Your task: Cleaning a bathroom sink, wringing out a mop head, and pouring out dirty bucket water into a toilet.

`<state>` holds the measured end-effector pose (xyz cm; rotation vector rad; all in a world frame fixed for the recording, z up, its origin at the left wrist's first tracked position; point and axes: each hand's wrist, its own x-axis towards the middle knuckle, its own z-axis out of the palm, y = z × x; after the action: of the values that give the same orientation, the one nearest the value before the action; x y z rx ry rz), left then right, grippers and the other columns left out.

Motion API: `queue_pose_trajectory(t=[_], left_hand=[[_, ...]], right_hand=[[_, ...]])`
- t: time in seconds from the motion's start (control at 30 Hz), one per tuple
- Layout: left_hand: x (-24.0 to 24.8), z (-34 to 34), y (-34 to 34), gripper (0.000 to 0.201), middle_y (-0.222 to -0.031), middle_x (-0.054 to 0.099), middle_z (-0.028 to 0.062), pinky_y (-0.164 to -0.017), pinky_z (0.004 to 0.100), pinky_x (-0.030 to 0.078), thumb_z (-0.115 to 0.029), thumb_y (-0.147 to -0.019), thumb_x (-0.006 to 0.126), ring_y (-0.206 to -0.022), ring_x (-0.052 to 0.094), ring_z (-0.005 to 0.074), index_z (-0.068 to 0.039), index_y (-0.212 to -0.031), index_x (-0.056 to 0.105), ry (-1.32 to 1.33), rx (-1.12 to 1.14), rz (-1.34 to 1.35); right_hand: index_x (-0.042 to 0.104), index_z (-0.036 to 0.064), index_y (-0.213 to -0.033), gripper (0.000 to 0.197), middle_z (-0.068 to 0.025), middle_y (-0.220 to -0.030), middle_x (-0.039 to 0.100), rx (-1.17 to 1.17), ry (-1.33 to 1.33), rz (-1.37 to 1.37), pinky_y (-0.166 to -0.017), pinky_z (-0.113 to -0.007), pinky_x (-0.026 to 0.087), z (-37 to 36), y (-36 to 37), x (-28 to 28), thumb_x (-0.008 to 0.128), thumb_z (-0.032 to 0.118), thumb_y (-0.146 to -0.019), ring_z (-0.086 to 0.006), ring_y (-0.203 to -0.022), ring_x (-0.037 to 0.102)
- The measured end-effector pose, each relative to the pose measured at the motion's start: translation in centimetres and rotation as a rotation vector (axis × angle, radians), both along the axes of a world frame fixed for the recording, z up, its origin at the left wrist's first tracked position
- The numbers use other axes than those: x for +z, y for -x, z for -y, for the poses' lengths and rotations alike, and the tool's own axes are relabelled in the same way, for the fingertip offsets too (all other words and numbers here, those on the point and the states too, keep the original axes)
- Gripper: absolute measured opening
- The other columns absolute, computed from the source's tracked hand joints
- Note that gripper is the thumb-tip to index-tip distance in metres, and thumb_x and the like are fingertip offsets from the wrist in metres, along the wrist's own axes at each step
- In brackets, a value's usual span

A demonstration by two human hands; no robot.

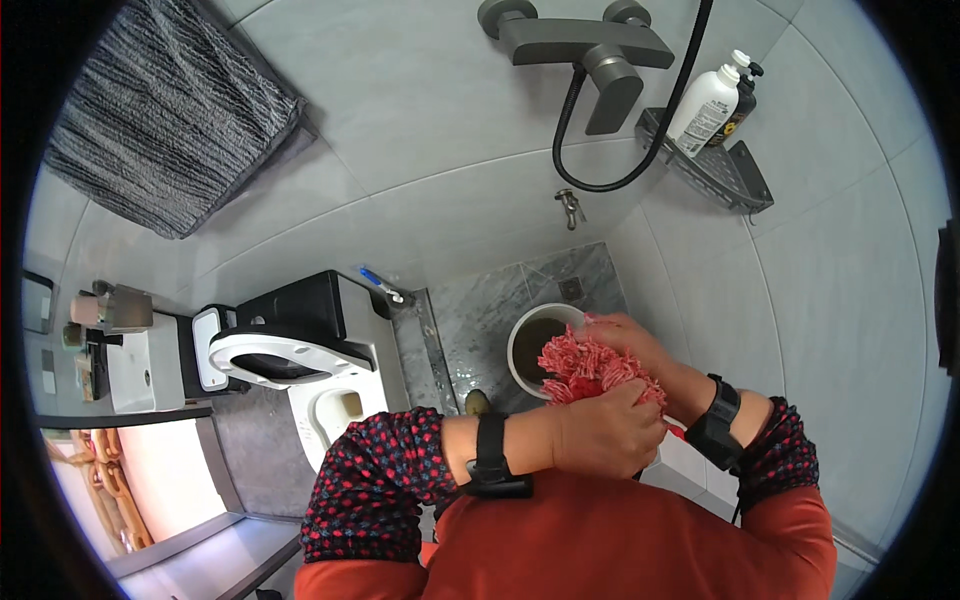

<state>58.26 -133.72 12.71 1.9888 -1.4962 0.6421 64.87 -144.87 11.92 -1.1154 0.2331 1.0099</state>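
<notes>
Both hands grip a red, stringy mop head (588,368) in front of my chest, partly over a white bucket. My left hand (612,430) is closed around its near side. My right hand (632,342) wraps it from the far right side, its fingers partly hidden by the strands. The white bucket (515,352) stands on the floor just beyond the mop head, with dark water inside. A short red piece (676,430) shows beside my left hand; I cannot tell whether it belongs to the mop.
A toilet (385,372) with its lid raised stands to the left, a blue-handled brush (380,283) behind it. A small tap (570,210), shower mixer (590,45) and hanging hose are on the wall. A corner shelf (745,180) holds bottles. A grey towel (170,120) hangs at upper left.
</notes>
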Motion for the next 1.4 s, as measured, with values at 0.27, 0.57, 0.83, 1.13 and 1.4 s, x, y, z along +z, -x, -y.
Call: queue_pose_trajectory(t=[0.27, 0.57, 0.83, 1.13, 1.4], left_hand=[[-3.8, 1.5, -0.3, 0.015, -0.072, 0.057, 0.0023, -0.062, 0.0353, 0.038, -0.025, -0.065, 0.057, -0.075, 0.054, 0.0187, -0.011, -0.061, 0.064, -0.203, -0.197, 0.022], [-9.7, 2.4, -1.5, 0.017, -0.071, 0.059, 0.0004, -0.069, 0.0365, 0.041, -0.027, -0.063, 0.06, -0.074, 0.056, 0.0198, -0.011, -0.062, 0.065, -0.437, -0.31, -0.101], [-13.5, -3.1, -2.5, 0.022, -0.094, 0.058, 0.0039, -0.077, 0.0375, 0.04, -0.028, -0.067, 0.061, -0.093, 0.052, 0.0217, -0.013, -0.083, 0.063, -0.246, -0.033, -0.361], [-12.6, -11.9, -3.0, 0.017, -0.084, 0.058, 0.0125, -0.068, 0.0375, 0.048, -0.003, -0.066, 0.063, -0.077, 0.058, 0.0303, -0.005, -0.082, 0.059, 0.596, 0.924, -0.555], [-7.0, -18.9, -9.1, 0.017, -0.084, 0.055, 0.0162, -0.07, 0.0396, 0.045, 0.003, -0.071, 0.062, -0.079, 0.055, 0.0334, -0.001, -0.086, 0.057, 0.69, 1.088, -0.148]], right_hand=[[0.065, 0.0018, -0.076, 0.021, 0.0001, -0.069, 0.061, 0.338, 0.27, 0.231, -0.053, -0.024, 0.043, 0.1, -1.2, -1.8, 0.06, 0.022, -0.082, -0.0068, -0.06, 0.055], [0.061, -0.002, -0.068, 0.037, -0.0128, -0.058, 0.056, 0.49, 0.556, 0.709, -0.053, -0.036, 0.041, 1.1, -2.5, -11.9, 0.058, 0.033, -0.078, -0.0152, -0.055, 0.052], [0.066, 0.0021, -0.084, 0.032, 0.001, -0.072, 0.063, 0.364, 0.485, 0.492, -0.057, -0.029, 0.045, 1.1, -4.4, -16.7, 0.058, 0.033, -0.085, -0.007, -0.063, 0.053], [0.057, 0.0059, -0.116, 0.054, -0.0063, -0.108, 0.059, 0.461, 0.085, 0.587, -0.084, -0.033, 0.046, -3.2, -5.2, -8.9, 0.076, 0.026, -0.07, -0.0184, -0.098, 0.057], [0.063, 0.0152, -0.1, 0.043, -0.0099, -0.104, 0.049, 0.04, 0.53, 2.246, -0.078, -0.041, 0.045, -12.9, -11.6, 0.8, 0.076, 0.02, -0.058, -0.0302, -0.095, 0.05]])
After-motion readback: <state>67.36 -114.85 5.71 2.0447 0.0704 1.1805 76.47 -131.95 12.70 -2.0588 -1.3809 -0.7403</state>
